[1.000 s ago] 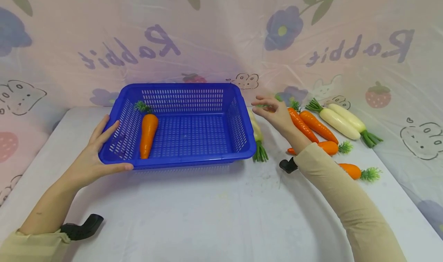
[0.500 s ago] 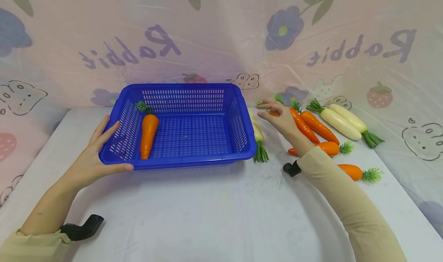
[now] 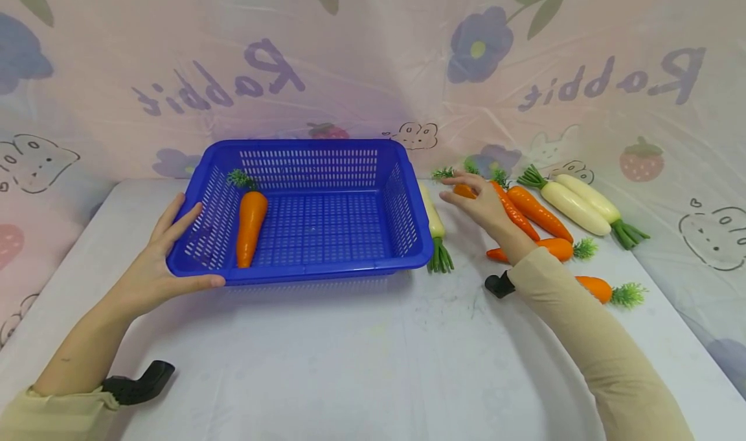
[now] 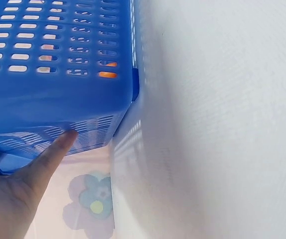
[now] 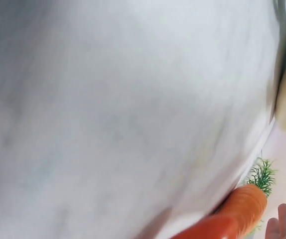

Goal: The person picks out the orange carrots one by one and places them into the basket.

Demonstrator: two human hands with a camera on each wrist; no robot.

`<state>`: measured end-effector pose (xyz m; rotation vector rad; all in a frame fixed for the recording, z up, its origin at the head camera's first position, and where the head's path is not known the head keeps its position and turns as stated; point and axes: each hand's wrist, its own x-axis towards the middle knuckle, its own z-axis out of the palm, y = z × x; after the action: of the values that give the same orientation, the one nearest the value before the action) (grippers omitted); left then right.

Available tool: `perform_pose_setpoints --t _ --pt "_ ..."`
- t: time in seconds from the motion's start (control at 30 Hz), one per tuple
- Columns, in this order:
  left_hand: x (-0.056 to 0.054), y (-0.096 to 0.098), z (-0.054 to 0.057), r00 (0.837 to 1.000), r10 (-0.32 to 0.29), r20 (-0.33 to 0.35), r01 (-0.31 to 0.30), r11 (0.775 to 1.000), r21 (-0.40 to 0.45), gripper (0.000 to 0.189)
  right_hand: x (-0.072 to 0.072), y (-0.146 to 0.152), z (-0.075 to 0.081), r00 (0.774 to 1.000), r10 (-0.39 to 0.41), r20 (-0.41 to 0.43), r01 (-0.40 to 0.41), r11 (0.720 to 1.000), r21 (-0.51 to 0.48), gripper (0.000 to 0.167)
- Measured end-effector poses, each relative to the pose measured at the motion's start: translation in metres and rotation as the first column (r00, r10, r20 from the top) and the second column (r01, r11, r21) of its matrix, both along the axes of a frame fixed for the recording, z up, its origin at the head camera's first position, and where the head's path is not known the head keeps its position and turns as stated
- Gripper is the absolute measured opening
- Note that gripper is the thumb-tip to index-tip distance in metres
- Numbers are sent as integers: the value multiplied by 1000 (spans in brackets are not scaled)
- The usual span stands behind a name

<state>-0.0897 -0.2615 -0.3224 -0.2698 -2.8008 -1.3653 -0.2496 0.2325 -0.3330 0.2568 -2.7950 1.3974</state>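
Observation:
My left hand (image 3: 154,266) spreads round the near left corner of a blue plastic basket (image 3: 326,271), its straight fingers against the left side and its thumb along the front rim. In the left wrist view a finger (image 4: 58,149) touches the basket's slotted outer wall. One orange carrot (image 3: 251,224) with a leafy top lies inside on the left. Beyond the basket's right end, my right hand (image 3: 486,209) hovers beside another carrot (image 3: 464,190), partly hidden by it. The right wrist view shows loosely extended fingers (image 5: 285,221) near a carrot (image 5: 247,206).
A white radish (image 3: 434,217) lies against the basket's right side. Right of my right hand are several carrots (image 3: 539,213), and two more white radishes (image 3: 577,208) lie near the back right. A printed curtain (image 3: 373,52) hangs behind the white table (image 3: 326,357).
My right hand has moved right, away from the basket, and slightly down, uncovering more of the carrot beside it. The left hand and the basket have stayed put.

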Motion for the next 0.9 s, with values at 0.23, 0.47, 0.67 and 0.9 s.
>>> perform_pose_setpoints --t 0.23,0.47,0.67,0.9 --pt "0 0 0 1000 1 -3 -1 1000 -1 111 -1 8 1 998 -5 62 0 996 85 54" --pt "0 -1 0 1000 0 1 0 1000 -1 111 -2 14 2 995 -15 103 2 992 126 60" --pt "0 -1 0 1000 -4 0 4 1000 9 111 -2 17 2 990 -19 142 -7 983 182 65" --pt "0 0 0 1000 4 -4 -4 1000 -2 111 0 17 6 983 -29 179 -9 978 210 67"
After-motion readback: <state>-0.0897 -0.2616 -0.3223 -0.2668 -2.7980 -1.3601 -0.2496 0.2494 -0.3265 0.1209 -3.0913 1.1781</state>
